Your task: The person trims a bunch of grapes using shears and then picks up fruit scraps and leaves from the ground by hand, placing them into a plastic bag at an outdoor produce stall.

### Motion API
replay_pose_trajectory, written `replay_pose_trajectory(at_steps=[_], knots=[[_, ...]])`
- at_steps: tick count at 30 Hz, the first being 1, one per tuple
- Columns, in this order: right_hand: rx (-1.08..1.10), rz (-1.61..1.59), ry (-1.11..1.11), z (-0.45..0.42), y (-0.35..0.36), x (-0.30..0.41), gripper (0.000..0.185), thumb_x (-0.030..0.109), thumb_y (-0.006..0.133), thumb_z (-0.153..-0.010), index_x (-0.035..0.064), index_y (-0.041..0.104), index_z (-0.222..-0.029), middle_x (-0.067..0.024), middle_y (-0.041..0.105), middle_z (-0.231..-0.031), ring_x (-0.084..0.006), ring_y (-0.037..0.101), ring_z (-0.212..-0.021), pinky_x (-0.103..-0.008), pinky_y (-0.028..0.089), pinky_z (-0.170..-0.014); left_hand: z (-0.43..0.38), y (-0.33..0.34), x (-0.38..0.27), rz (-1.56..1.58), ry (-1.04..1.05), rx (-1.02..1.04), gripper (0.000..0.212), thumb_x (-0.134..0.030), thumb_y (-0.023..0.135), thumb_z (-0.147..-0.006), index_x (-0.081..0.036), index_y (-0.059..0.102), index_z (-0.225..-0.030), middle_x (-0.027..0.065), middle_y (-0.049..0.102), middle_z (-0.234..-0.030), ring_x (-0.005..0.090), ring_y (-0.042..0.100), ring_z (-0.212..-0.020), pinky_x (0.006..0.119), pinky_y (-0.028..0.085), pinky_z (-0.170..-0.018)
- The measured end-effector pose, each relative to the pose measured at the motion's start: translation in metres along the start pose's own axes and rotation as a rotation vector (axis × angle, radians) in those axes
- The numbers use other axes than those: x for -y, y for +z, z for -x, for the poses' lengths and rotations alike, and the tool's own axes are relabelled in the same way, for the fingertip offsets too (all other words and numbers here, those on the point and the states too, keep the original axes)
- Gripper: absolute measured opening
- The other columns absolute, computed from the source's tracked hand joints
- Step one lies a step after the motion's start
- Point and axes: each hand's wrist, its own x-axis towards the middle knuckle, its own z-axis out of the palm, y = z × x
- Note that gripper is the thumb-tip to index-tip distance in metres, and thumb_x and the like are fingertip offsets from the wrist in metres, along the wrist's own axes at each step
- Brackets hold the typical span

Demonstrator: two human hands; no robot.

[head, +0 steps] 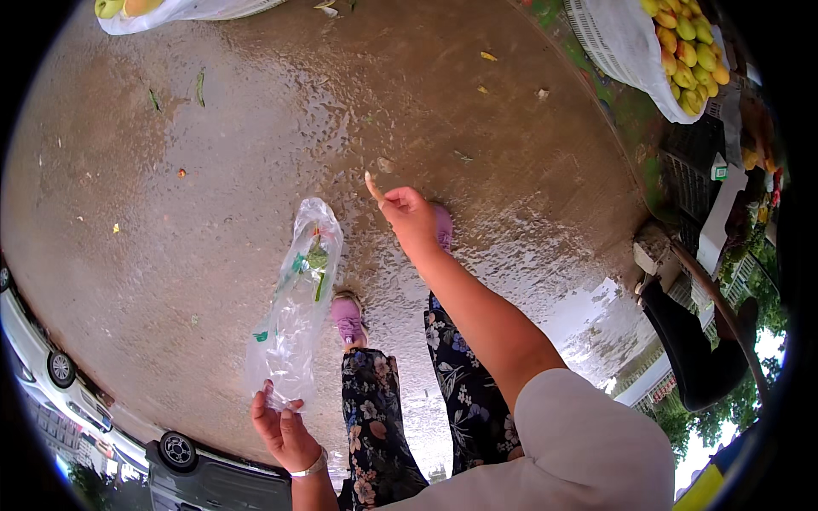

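My left hand (pixel 284 429), with a silver bracelet at the wrist, grips the top end of a clear plastic bag (pixel 295 338) between thumb and fingers. The bag hangs long and narrow over wet ground and bears green printing. Inside its lower end lies something green and leafy (pixel 316 255), partly blurred by the film. My right hand (pixel 409 214) is stretched forward above one of my pink shoes (pixel 443 225). Its index finger points out while the others curl in, and I see nothing in its grasp.
A white basket of yellow-green mangoes (pixel 687 61) stands at upper right; a lined basket (pixel 185 9) with fruit shows at upper left. Parked vehicles (pixel 177 450) line the lower left. At right are a concrete block (pixel 653 248) and a person's dark-clad leg (pixel 677 338).
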Motion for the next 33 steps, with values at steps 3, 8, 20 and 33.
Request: replay_pose_trajectory(at_steps=[3, 8, 20, 33], knots=[[0.076, -0.013, -0.068, 0.066, -0.038, 0.037, 0.012, 0.010, 0.061, -0.073, 0.0046, 0.055, -0.082, -0.0026, 0.056, -0.071, -0.0101, 0.052, -0.062, -0.0236, 0.043, -0.057, 0.006, 0.032, -0.017, -0.028, 0.020, 0.122, 0.044, 0.000, 0.044, -0.078, -0.005, 0.035, -0.121, 0.0143, 0.037, -0.125, 0.0194, 0.043, -0.105, 0.029, 0.042, -0.080], [0.226, 0.445, -0.526, 0.137, -0.057, 0.097, 0.010, 0.011, 0.060, -0.072, 0.0088, 0.055, -0.081, -0.0035, 0.054, -0.079, -0.0180, 0.055, -0.070, -0.0288, 0.046, -0.059, 0.019, 0.063, -0.044, -0.021, 0.097, 0.260, 0.042, 0.002, 0.045, -0.078, -0.004, 0.036, -0.119, 0.0151, 0.037, -0.125, 0.0192, 0.043, -0.104, 0.030, 0.044, -0.079], [0.011, 0.155, -0.358, 0.163, -0.161, 0.119, 0.030, 0.014, 0.055, -0.075, 0.0095, 0.050, -0.105, -0.0096, 0.051, -0.105, -0.0268, 0.052, -0.094, -0.0348, 0.045, -0.075, 0.053, 0.158, -0.112, -0.040, 0.141, 0.555, 0.041, 0.000, 0.046, -0.077, -0.006, 0.038, -0.117, 0.0131, 0.039, -0.123, 0.0177, 0.047, -0.095, 0.030, 0.043, -0.077], [-0.491, 0.179, 0.547, 0.301, -0.361, -0.037, 0.030, 0.024, 0.061, -0.070, 0.0095, 0.058, -0.096, -0.0115, 0.059, -0.092, -0.0248, 0.057, -0.084, -0.0351, 0.045, -0.073, 0.084, 0.350, -0.135, -0.249, 0.040, 0.852, 0.043, 0.002, 0.045, -0.072, -0.004, 0.036, -0.113, 0.0123, 0.039, -0.122, 0.0155, 0.047, -0.081, 0.026, 0.041, -0.067]])
